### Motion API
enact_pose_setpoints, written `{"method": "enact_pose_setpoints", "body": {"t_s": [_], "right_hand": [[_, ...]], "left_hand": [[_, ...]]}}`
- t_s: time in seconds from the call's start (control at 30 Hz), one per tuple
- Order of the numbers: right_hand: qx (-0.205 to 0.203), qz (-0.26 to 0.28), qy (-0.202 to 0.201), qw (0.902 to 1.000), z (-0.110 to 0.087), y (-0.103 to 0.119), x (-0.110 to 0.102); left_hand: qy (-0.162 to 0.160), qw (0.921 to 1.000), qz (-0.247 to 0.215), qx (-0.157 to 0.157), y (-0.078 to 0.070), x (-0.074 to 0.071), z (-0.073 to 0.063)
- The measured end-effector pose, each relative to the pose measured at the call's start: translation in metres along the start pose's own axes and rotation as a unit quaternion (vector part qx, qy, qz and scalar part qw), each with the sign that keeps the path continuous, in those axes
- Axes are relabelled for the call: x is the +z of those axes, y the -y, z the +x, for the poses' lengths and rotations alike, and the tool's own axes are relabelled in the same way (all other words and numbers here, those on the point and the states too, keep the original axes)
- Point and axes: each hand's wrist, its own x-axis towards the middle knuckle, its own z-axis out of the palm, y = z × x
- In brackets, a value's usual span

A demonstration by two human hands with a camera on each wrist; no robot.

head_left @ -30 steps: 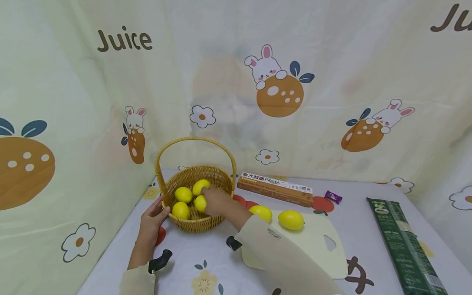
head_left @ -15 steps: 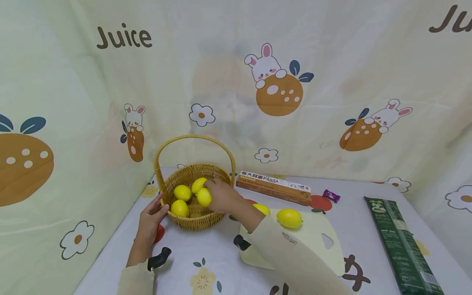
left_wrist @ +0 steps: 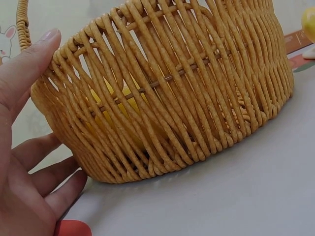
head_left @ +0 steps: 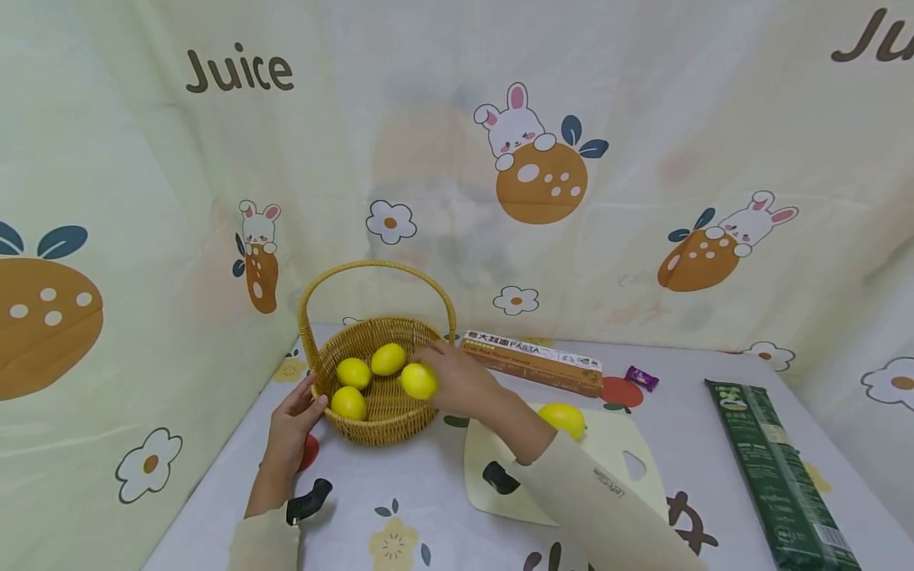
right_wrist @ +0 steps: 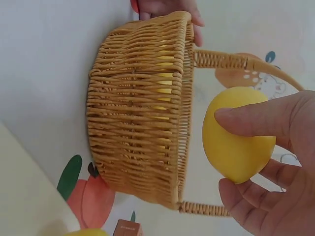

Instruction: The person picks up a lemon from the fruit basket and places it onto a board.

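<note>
"Holding what in the right hand [head_left: 464, 385]?"

"A lemon [head_left: 418, 381]. Gripped with the thumb [right_wrist: 256, 118] laid along one face and the fingers [right_wrist: 246, 201] curled in from the opposite side."

"Raised or set down?"

"Raised above the rim of the basket [head_left: 385, 432], at the right side of the opening, apart from the three lemons [head_left: 389, 359] lying inside. Turned so as to show the back of the hand to the head view."

"Reaching in from where?"

"From the right, slanting forward and inward, with the sleeve [head_left: 607, 507] crossing over the cutting board [head_left: 607, 448] and partly covering one more lemon [head_left: 564, 416] there."

"And doing what with the left hand [head_left: 291, 416]?"

"Holding the basket at its left rim, with the thumb over the edge and the lower fingers set against the woven outer wall. Angled upward, just beside the left foot of the handle [head_left: 377, 264]."

"Seeing what beyond?"

"Behind the right hand, a pasta box [head_left: 531, 363]. Farther right, a purple wrapper [head_left: 642, 378] and a green packet [head_left: 781, 476]."
</note>
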Motion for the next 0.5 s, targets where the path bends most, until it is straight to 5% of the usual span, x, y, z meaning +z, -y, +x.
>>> {"method": "enact_pose_setpoints", "body": {"t_s": [0.5], "right_hand": [[0.046, 0.010, -0.023, 0.9986, -0.047, -0.034, -0.010]], "left_hand": [[-0.006, 1.0000, -0.002, -0.008, 0.000, 0.000, -0.001]]}}
